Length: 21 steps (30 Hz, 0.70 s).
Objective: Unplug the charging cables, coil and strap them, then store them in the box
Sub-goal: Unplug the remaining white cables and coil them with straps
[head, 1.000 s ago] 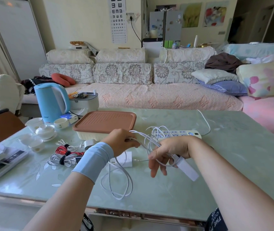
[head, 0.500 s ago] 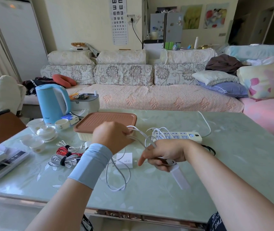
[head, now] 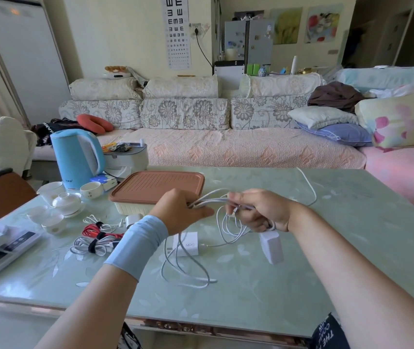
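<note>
Both hands have drawn together since half a second ago: my right hand (head: 259,210) has lifted and now hides the power strip I could see before, while my left hand (head: 180,212) has slid a little to the right. The adapter (head: 271,248) has come up with the right hand.

I have the white cable (head: 188,273) caught between the two hands, above the tabletop (head: 352,248). My left fingers (head: 201,212) are curled round several strands where they run across to the right. My right fingers (head: 236,197) are closed on the same strands; they are blurred, so I cannot tell exactly how they pinch. Short loops hang between the hands, and longer ones drop from the left hand and lie on the tabletop in front of me. The adapter hangs just under my right hand; I cannot tell whether its lower end touches the tabletop.

A second charger (head: 185,244) lies flat on the tabletop below my left hand, with a thin lead running out of its right side. The box (head: 158,190) sits just behind my left hand, its brown lid on. To the left of my wrist lie a red bundle (head: 97,231) and a white bundle (head: 90,246), each coiled and held by black straps. A blue kettle (head: 75,157) and some cups (head: 66,201) stand further left.
</note>
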{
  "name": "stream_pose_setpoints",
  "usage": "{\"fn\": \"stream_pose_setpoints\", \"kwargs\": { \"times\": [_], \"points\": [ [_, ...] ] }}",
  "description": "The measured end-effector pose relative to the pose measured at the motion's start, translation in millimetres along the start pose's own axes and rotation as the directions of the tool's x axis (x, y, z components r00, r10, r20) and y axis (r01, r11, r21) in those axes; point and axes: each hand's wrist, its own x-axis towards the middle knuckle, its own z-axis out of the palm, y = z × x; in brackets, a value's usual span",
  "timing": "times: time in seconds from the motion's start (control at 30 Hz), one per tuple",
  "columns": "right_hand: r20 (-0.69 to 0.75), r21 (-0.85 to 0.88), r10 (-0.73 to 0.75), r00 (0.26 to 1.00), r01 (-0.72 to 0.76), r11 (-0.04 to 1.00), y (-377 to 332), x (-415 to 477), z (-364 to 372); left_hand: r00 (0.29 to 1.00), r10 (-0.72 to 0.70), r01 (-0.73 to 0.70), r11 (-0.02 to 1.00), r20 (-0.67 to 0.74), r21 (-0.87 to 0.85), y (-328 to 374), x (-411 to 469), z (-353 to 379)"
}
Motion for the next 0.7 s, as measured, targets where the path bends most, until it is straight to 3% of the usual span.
{"fn": "stream_pose_setpoints", "kwargs": {
  "times": [0.1,0.17,0.2,0.3,0.53,0.7],
  "points": [
    [-0.139,0.114,-0.096,0.986,0.113,0.987,3,2,-8,0.993,-0.065,0.073,0.994,0.103,-0.079,-4,-2,-9],
    [-0.209,0.194,-0.143,0.967,0.185,0.963,4,2,-14,0.983,-0.025,0.073,0.963,0.182,-0.261,-7,-5,-15],
    [-0.238,0.203,-0.153,0.959,0.203,0.958,4,1,-17,0.976,0.005,0.091,0.901,0.219,-0.425,-6,-6,-16],
    [-0.268,0.142,-0.109,0.957,0.151,0.978,8,3,-17,0.965,-0.005,0.219,0.563,0.262,-0.797,-2,-7,-15],
    [-0.158,0.120,0.109,0.981,-0.090,0.989,8,8,-5,0.939,-0.158,0.332,0.178,0.306,-0.926,-5,3,-5],
    [-0.095,-0.069,0.261,0.961,-0.268,0.961,7,13,17,0.951,-0.281,0.190,0.195,0.131,-0.962,7,3,9]
  ]
}}
